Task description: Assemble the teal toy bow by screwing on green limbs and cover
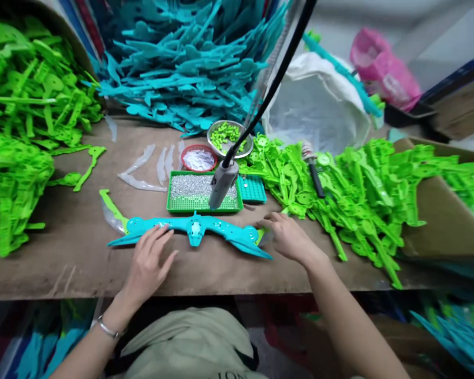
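A turquoise plastic toy bow lies crosswise on the table in front of me. My left hand rests on its left half, fingers stretched and thumb apart. At its left end a green plastic arm angles outward, with a translucent strip beside it. My right hand is at the opposite end, fingers bent around a green plastic arm that is mostly hidden beneath them.
Behind the bow stand a green tray of small metal pieces, a red basket and a metal bowl. A screwdriver hangs from above. Piles of green parts and turquoise parts surround the workspace.
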The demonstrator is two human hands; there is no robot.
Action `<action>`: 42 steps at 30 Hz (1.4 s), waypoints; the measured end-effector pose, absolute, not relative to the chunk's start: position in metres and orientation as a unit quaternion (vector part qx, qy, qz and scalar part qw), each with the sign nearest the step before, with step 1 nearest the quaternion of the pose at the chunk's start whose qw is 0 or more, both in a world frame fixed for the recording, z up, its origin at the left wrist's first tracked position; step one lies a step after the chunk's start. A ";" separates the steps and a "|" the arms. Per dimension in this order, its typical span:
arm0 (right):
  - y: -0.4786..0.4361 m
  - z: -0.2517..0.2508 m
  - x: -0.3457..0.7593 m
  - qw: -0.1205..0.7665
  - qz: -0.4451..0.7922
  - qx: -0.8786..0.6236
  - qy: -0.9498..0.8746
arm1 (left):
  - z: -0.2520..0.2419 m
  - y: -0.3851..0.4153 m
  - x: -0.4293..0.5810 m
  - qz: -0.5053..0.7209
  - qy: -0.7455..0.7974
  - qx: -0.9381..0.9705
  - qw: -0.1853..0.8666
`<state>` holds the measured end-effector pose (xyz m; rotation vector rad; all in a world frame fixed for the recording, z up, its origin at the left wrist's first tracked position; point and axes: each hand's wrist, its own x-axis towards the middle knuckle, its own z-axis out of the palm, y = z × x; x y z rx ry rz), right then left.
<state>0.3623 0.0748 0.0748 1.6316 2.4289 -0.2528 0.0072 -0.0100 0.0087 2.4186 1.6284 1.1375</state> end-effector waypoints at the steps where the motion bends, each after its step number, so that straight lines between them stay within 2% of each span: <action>1: 0.080 0.078 0.364 0.087 -0.094 0.551 0.824 | 0.005 -0.005 0.003 0.330 0.536 0.777 -0.027; 4: 0.105 0.092 0.360 0.027 -0.136 0.534 0.834 | -0.008 0.005 -0.001 0.255 0.578 0.771 -0.076; 7: 0.144 0.102 0.340 -0.058 -0.168 0.518 0.837 | -0.020 0.009 0.000 0.245 0.587 0.765 -0.100; 11: 0.205 0.097 0.289 -0.163 -0.148 0.548 0.807 | -0.026 0.001 0.003 0.241 0.602 0.752 -0.116; 21: 0.273 0.057 0.188 -0.108 -0.081 0.606 0.784 | -0.014 -0.029 0.015 0.263 0.624 0.731 -0.079; 26: 0.285 0.041 0.180 -0.092 -0.061 0.646 0.756 | -0.010 -0.043 0.018 0.331 0.592 0.734 -0.032; 31: 0.291 0.040 0.181 -0.145 -0.046 0.639 0.754 | -0.021 -0.055 0.019 0.382 0.486 0.786 0.020; 42: 0.251 0.042 0.228 -0.356 -0.201 0.614 0.675 | -0.040 -0.058 0.018 0.369 0.495 0.763 0.190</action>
